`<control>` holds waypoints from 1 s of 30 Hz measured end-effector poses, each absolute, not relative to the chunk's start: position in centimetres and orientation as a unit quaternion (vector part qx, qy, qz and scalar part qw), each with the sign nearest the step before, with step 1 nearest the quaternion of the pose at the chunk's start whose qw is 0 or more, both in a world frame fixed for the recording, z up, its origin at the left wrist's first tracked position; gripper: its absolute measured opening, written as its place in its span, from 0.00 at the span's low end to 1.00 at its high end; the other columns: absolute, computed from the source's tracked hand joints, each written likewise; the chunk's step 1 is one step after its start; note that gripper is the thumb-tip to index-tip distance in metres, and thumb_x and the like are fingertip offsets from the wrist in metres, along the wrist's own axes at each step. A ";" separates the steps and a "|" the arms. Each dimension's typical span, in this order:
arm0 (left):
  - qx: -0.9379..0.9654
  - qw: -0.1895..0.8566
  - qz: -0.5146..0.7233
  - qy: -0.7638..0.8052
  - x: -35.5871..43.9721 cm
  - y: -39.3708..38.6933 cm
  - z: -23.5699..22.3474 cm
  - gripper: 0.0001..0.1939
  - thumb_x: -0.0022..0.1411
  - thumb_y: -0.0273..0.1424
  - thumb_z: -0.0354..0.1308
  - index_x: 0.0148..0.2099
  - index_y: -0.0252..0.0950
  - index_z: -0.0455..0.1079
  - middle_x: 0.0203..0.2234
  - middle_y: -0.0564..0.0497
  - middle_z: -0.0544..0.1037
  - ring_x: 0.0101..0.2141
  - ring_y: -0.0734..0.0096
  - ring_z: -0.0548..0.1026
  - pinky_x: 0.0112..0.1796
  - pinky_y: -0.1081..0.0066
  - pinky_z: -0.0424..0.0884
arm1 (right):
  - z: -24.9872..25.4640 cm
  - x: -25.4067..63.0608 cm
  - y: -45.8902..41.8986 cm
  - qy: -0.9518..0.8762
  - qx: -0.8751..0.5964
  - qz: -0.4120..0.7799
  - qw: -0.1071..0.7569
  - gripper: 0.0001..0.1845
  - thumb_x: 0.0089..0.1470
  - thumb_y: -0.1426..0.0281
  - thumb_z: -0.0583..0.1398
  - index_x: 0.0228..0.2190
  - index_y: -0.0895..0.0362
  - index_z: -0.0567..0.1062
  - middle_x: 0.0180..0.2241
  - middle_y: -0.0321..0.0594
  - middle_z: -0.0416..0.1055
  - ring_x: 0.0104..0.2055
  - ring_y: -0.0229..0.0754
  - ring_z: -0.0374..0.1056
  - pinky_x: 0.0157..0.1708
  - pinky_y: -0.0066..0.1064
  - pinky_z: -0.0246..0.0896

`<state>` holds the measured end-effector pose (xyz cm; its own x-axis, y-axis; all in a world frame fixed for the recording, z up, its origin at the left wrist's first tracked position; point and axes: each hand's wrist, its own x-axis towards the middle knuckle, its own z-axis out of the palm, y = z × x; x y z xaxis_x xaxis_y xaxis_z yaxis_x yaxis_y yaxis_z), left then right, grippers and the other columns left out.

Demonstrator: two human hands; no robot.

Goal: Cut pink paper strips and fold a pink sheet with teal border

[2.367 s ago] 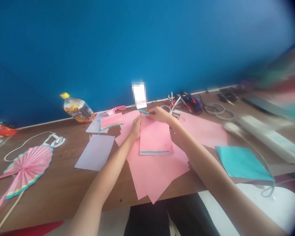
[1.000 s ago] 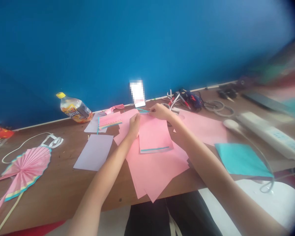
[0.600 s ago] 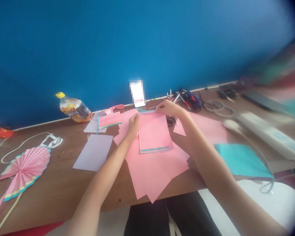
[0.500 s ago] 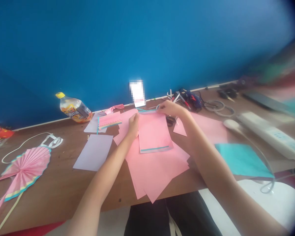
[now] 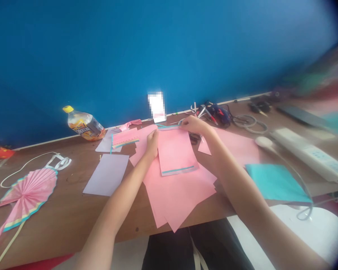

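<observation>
Shifted rightward since the earlier frame, the right hand [image 5: 193, 125] pinches a teal strip [image 5: 169, 128] along the top edge of the pink sheet [image 5: 174, 150]. The left hand [image 5: 152, 144] rests at the sheet's left edge, hands apart, sheet on the counter [image 5: 73, 198].

The left hand [image 5: 152, 144] rests on the upper left corner of a pink sheet [image 5: 175, 150], which has a teal stripe near its lower edge. The right hand [image 5: 194, 125] pinches a thin teal strip [image 5: 169, 128] along the sheet's top edge. The sheet lies on looser pink paper [image 5: 174, 202] on a wooden table [image 5: 70, 202]. To the left are a pale lilac sheet [image 5: 106, 174], a pleated pink paper fan [image 5: 28, 197] and a plastic bottle [image 5: 84, 123] by the blue wall [image 5: 129, 56]. To the right are a teal paper square [image 5: 276, 183], a white power strip [image 5: 307, 153] and tangled cables [image 5: 245, 120].
</observation>
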<state>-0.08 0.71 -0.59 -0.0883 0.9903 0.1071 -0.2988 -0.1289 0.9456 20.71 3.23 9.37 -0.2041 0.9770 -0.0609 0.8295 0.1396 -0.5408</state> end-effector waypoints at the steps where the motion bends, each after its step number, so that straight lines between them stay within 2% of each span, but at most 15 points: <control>1: 0.437 0.513 0.620 0.403 -0.1 0.7 -0.6 0.24 0.56 0.49 0.60 0.26 0.37 0.55 0.21 0.57 0.55 0.25 0.76 0.55 0.27 0.73 0.55 | 9.4 20.7 3.2 -0.737 -0.614 0.234 0.159 0.08 0.48 0.68 0.59 0.23 0.60 0.75 0.18 0.34 0.61 0.24 0.35 0.57 0.26 0.28 0.50; 8: 0.464 0.481 0.620 0.410 -0.1 0.9 -0.9 0.25 0.57 0.50 0.58 0.26 0.37 0.53 0.21 0.57 0.52 0.24 0.77 0.51 0.25 0.73 0.52 | 9.4 20.5 3.2 -0.718 -0.631 0.243 0.166 0.09 0.48 0.68 0.60 0.28 0.60 0.78 0.19 0.35 0.64 0.23 0.35 0.58 0.27 0.28 0.52; 18: 0.427 0.508 0.630 0.403 -0.1 0.8 -0.7 0.23 0.56 0.49 0.60 0.26 0.37 0.56 0.20 0.57 0.56 0.24 0.78 0.55 0.26 0.74 0.56 | 9.3 20.9 3.5 -0.730 -0.628 0.217 0.160 0.09 0.49 0.69 0.61 0.21 0.61 0.76 0.17 0.37 0.65 0.23 0.36 0.60 0.27 0.28 0.53; 30: 0.411 0.515 0.635 0.404 -0.1 0.8 -0.7 0.24 0.54 0.48 0.62 0.26 0.37 0.55 0.20 0.57 0.55 0.23 0.79 0.55 0.25 0.76 0.55 | 9.7 20.9 3.4 -0.708 -0.630 0.255 0.191 0.08 0.46 0.70 0.60 0.21 0.61 0.77 0.22 0.40 0.72 0.25 0.36 0.65 0.26 0.26 0.57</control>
